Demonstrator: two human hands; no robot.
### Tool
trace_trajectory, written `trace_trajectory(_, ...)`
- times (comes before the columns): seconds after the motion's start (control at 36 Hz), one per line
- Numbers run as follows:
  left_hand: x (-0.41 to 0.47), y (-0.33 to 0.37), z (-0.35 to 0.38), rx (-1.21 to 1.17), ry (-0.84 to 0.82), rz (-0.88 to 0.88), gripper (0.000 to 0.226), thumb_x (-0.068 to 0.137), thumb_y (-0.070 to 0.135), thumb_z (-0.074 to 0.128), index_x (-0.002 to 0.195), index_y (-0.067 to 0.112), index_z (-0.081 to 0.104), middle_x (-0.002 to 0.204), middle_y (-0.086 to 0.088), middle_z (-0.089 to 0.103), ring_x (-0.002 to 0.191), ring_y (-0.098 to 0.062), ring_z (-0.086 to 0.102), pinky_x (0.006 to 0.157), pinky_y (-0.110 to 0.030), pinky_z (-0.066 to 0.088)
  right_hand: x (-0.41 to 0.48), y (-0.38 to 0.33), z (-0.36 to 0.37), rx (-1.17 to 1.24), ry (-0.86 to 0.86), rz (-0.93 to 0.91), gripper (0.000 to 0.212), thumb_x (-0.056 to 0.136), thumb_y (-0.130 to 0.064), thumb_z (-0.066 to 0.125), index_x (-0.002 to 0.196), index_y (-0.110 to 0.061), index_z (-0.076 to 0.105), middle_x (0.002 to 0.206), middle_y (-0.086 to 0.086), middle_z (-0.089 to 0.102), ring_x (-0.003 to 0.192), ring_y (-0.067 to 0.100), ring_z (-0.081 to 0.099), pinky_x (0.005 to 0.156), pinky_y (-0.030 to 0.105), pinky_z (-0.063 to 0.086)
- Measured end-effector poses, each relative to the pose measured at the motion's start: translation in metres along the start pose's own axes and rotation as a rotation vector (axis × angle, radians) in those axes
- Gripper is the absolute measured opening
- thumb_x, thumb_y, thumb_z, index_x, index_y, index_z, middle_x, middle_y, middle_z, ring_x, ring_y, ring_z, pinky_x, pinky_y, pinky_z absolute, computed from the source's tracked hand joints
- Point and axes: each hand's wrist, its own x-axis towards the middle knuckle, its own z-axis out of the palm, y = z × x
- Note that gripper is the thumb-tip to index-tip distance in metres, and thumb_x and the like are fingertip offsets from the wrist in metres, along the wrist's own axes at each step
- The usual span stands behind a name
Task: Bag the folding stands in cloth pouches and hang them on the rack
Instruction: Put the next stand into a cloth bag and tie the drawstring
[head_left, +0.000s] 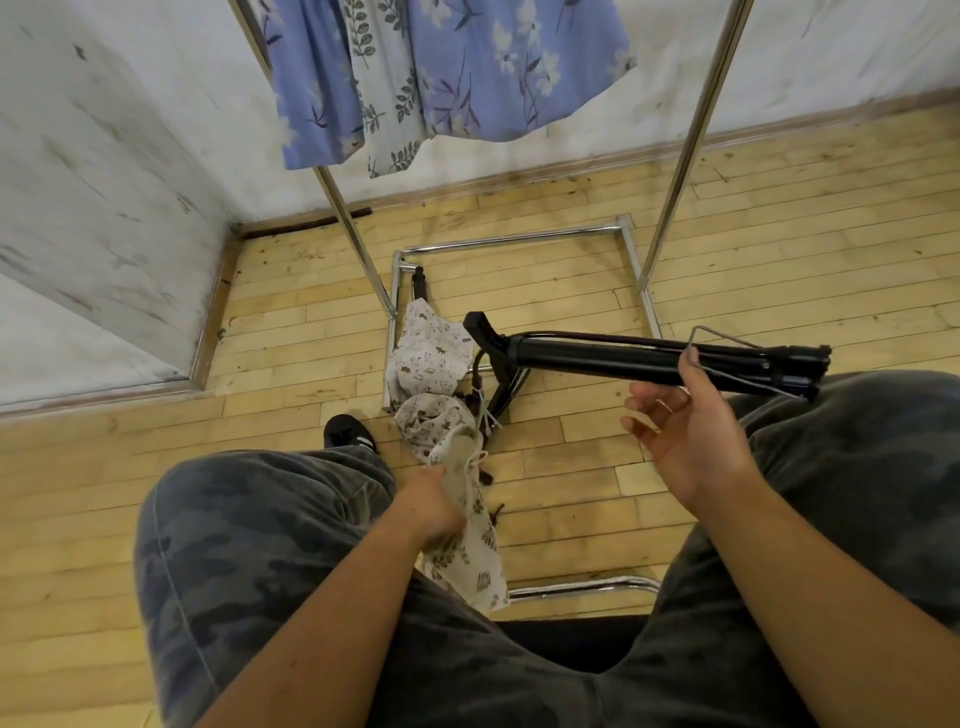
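My left hand (434, 512) grips a cream printed cloth pouch (475, 551) that hangs between my knees. My right hand (685, 441) is palm up under a folded black stand (597, 353). Its thumb is raised against the stand and a thin wire hanger (727, 338), and its fingers are loosely spread. The stand lies level, with its far end over my right knee. More printed pouches (426, 353) lie on the floor at the rack's base, with another black stand (418, 283) poking out of one.
The chrome rack has two uprights (353, 228) (680, 171) and a floor frame (511, 239). Blue and white floral cloths (467, 73) hang from it. My shoe (348, 431) is beside the pouches. A chrome chair bar (582, 587) runs under my legs. A wall corner stands to the left.
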Motion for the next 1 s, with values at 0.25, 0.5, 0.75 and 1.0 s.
trace_trajectory(0.25, 0.003, -0.002, -0.002, -0.099, 0.095, 0.002, 0.089, 0.088, 0.019, 0.074, 0.161, 0.017, 0.023, 0.158, -0.011, 0.032, 0.139, -0.033, 0.043, 0.114, -0.043, 0.043, -0.008, -0.003, 0.006, 0.029, -0.006, 0.012, 0.034, 0.100, -0.046, 0.058, 0.094, -0.020, 0.078, 0.063, 0.003, 0.060, 0.070, 0.020, 0.061, 0.082, 0.042, 0.047)
trace_trajectory(0.5, 0.059, -0.036, 0.015, -0.375, 0.203, 0.159, 0.104, 0.062, 0.037, 0.080, 0.154, 0.043, 0.031, 0.154, 0.009, 0.044, 0.141, -0.022, 0.047, 0.109, -0.047, 0.051, -0.008, 0.006, 0.005, -0.082, -0.075, 0.035, 0.032, 0.100, -0.044, 0.058, 0.109, -0.016, 0.070, 0.065, 0.008, 0.058, 0.069, 0.024, 0.060, 0.080, 0.045, 0.046)
trace_trajectory(0.75, -0.008, 0.016, -0.011, -0.709, 0.204, 0.204, 0.066, 0.080, -0.011, 0.070, 0.103, 0.048, 0.052, 0.104, 0.009, 0.067, 0.092, -0.010, 0.067, 0.074, -0.030, 0.059, -0.005, 0.014, 0.001, -0.230, -0.154, 0.064, 0.060, 0.085, -0.049, 0.071, 0.122, -0.003, 0.061, 0.071, 0.014, 0.058, 0.071, 0.028, 0.061, 0.075, 0.048, 0.049)
trace_trajectory(1.0, -0.016, 0.016, -0.020, -0.879, 0.247, 0.213, 0.090, 0.085, -0.008, 0.064, 0.154, 0.042, 0.036, 0.120, 0.003, 0.063, 0.066, -0.011, 0.062, 0.058, -0.029, 0.056, -0.006, 0.013, 0.002, -0.269, -0.149, 0.005, 0.058, 0.085, -0.048, 0.070, 0.119, -0.001, 0.061, 0.068, 0.015, 0.056, 0.069, 0.027, 0.059, 0.079, 0.050, 0.048)
